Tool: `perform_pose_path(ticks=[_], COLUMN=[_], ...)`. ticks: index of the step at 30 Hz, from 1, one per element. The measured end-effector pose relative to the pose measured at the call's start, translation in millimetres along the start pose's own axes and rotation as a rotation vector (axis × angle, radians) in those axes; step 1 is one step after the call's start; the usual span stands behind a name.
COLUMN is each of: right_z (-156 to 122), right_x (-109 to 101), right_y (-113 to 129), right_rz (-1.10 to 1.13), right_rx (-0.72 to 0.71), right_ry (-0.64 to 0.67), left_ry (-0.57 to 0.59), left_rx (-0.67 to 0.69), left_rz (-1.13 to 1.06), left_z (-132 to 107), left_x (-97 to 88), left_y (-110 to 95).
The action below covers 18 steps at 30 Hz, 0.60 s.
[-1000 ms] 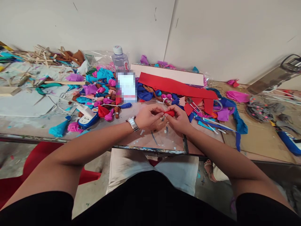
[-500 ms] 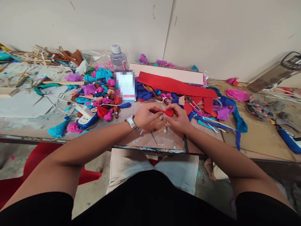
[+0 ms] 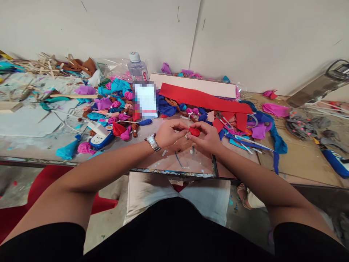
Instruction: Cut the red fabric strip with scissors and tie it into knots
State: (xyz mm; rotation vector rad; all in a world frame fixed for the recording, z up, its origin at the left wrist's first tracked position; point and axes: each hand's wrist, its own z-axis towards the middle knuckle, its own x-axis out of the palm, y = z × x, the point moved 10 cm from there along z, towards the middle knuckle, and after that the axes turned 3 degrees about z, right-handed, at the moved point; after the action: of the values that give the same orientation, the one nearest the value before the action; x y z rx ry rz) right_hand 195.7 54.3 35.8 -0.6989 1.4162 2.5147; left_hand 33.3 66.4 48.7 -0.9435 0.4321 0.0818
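two bare hands meet over the table, with one small red bundle [image 3: 194, 132] between them. it lies at three o'clock from the left hand [image 3: 168, 137], touching its fingertips, and at about ten o'clock from the right hand [image 3: 210, 139]. the left hand is narrow, pinching the bundle's near end; the right hand holds its body between thumb and fingers. one metal watch [image 3: 154, 142] circles the left wrist. from the bundle, one long red strip [image 3: 201, 97] lies at twelve, one lit phone [image 3: 145, 95] is at ten, one white-capped bottle [image 3: 137, 68] stands behind the phone, and one blue socket block [image 3: 102, 141] sits at nine; the coloured cloth knots [image 3: 119, 118] near the phone are too tangled to count
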Motion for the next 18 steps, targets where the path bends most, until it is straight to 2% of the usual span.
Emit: perform_pose_path(ticks=[18], right_z=[2.4], right_x=[-6.5], right_y=[6.6], right_rz=[-0.041], right_rx=[-0.018], right_ry=[-0.058], left_ry=[0.019], left_rx=[-0.052], left_rz=[0.008], left_z=[0.9], left_x=[1.3], left_y=[6.2])
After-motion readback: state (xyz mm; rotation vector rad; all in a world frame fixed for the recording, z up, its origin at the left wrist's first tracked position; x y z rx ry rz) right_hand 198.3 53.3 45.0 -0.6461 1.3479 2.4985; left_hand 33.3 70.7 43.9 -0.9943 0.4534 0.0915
